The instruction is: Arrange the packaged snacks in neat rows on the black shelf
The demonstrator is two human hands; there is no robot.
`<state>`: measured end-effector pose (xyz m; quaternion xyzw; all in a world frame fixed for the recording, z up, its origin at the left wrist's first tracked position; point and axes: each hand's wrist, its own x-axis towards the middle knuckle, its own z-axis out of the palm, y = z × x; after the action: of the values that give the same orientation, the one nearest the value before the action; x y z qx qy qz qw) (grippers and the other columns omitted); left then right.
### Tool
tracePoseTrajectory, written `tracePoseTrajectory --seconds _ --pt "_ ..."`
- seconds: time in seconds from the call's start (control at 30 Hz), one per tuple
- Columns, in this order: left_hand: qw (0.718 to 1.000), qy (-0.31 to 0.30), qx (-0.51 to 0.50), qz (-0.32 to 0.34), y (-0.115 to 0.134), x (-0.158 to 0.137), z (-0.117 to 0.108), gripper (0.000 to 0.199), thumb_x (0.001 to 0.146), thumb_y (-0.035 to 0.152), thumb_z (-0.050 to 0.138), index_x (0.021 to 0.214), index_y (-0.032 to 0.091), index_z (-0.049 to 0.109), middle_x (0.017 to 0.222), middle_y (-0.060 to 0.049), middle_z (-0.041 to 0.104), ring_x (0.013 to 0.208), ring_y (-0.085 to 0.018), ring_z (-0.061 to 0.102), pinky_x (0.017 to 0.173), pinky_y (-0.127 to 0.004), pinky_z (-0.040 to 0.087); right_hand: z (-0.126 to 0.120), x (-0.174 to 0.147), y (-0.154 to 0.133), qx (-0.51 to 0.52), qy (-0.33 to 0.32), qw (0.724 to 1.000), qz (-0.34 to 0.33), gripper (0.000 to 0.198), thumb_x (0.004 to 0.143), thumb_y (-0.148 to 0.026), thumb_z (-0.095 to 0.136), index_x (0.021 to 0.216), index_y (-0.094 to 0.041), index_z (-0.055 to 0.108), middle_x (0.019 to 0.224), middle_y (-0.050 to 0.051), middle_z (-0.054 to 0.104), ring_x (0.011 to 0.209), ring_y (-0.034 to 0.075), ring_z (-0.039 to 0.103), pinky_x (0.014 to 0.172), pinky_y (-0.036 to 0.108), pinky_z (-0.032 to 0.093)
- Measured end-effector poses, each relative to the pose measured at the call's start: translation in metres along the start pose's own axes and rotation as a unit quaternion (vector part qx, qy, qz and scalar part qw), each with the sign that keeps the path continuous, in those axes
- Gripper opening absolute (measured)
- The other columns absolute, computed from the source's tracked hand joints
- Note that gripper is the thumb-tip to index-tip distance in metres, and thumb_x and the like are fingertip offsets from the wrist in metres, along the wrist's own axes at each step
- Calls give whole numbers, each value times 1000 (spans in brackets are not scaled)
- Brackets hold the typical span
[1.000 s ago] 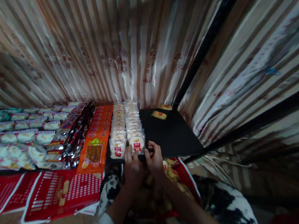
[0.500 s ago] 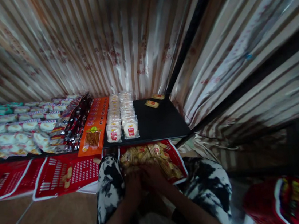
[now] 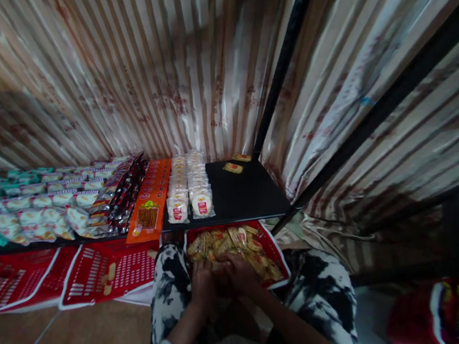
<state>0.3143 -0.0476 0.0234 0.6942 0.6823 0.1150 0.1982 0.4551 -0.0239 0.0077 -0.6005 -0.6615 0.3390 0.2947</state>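
Gold packets [image 3: 270,268] lie heaped in a red basket [image 3: 270,235] below the near edge of a black shelf [image 3: 249,195], where both hands now work, down from the shelf edge a second earlier. Left hand [image 3: 203,284] and right hand [image 3: 241,273] sit side by side at the basket's near side; whether either grasps a packet cannot be told. Attention shifts off two cracker rows [image 3: 202,205], left standing; two loose packets [image 3: 233,168] rest far right on the shelf.

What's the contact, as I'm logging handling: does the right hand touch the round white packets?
Apart: the head view shows the black shelf edge between the right hand and the round white packets.
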Motion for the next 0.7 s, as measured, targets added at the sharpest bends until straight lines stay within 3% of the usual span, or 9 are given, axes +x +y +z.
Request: tracePoseTrajectory --seconds 0.13,0.23,0.4,0.53,0.63,0.7 --pt "997 70 -12 25 7 5 -14 25 81 11 41 88 16 64 95 -10 64 97 -23 58 86 -34 45 -10 7 -4 96 11 995 21 31 72 -33 56 98 -21 68 101 9 70 95 24 63 88 41 48" --pt "991 107 -77 18 10 13 -31 27 84 12 38 86 17 64 90 -9 66 91 -21 60 83 -33 47 -19 13 -14 200 -10 978 52 33 69 -43 61 93 -22 68 92 7 71 84 24 66 76 38 53" --pt "966 116 -225 -40 7 26 -60 24 83 18 42 94 15 62 97 -10 66 92 -20 61 85 -34 47 -22 24 -39 340 -28 936 83 43 58 -51 71 86 -20 65 80 3 70 71 19 65 67 32 53" --pt "916 85 -378 -105 -1 36 -70 22 80 17 44 98 15 58 90 -6 67 79 -16 64 75 -29 51 -16 32 -57 365 -12 926 92 38 57 -55 71 69 -21 61 69 1 68 67 19 64 64 33 53" --pt "878 66 -452 -145 -9 42 -75 20 79 16 47 97 15 56 80 -3 66 69 -13 63 66 -26 51 -9 39 -65 389 2 916 99 39 57 -56 70 73 -21 62 69 2 68 65 20 64 63 34 52" --pt "877 72 -450 -152 -15 45 -79 21 77 16 51 97 15 56 78 -2 66 68 -13 63 67 -26 51 -4 45 -68 410 8 905 110 39 60 -55 70 77 -21 62 71 3 69 64 20 65 61 33 52"
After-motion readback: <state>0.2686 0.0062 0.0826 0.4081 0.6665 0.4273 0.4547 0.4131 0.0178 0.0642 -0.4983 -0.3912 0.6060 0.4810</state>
